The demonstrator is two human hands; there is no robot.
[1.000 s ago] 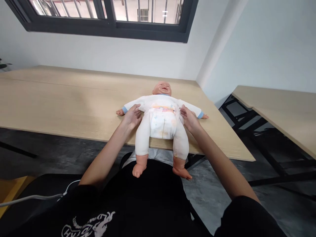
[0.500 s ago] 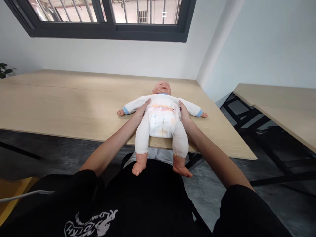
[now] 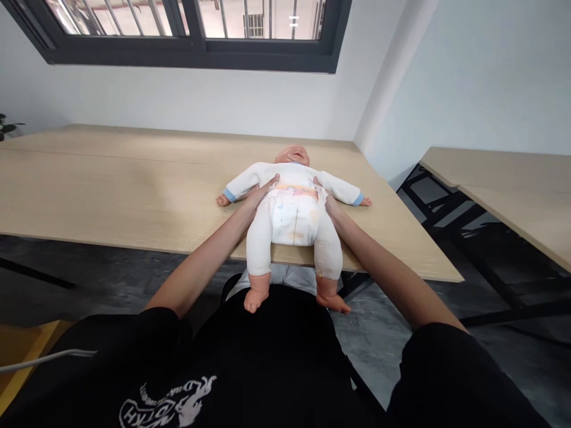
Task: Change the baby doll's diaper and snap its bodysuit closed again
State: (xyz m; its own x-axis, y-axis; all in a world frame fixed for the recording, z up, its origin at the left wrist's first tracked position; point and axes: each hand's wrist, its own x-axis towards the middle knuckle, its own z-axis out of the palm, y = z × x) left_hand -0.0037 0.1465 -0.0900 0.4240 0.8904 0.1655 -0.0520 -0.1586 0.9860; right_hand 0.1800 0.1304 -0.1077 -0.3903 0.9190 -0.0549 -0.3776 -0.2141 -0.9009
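A baby doll (image 3: 298, 171) lies face up at the table's front edge, arms spread wide and legs hanging over the edge toward me. It wears a white top with blue cuffs and a white printed diaper (image 3: 292, 227). My left hand (image 3: 266, 190) is wrapped round one side of its trunk, thumb on the belly by the diaper's waistband. On the opposite side, my right hand (image 3: 325, 193) grips the trunk the same way. Most fingers of both hands are hidden beneath or behind the doll.
The light wooden table (image 3: 134, 178) reaches back to a white wall under a dark-framed window (image 3: 191, 56). Across a gap on the right stands a second table (image 3: 513, 190) with black legs. A yellow object (image 3: 40, 345) and a pale cable (image 3: 53, 356) are at lower left.
Both thumbs have shifted inward over the doll's belly. The doll's head tips further back, and its arms have drawn slightly inward. The view has shifted a little.
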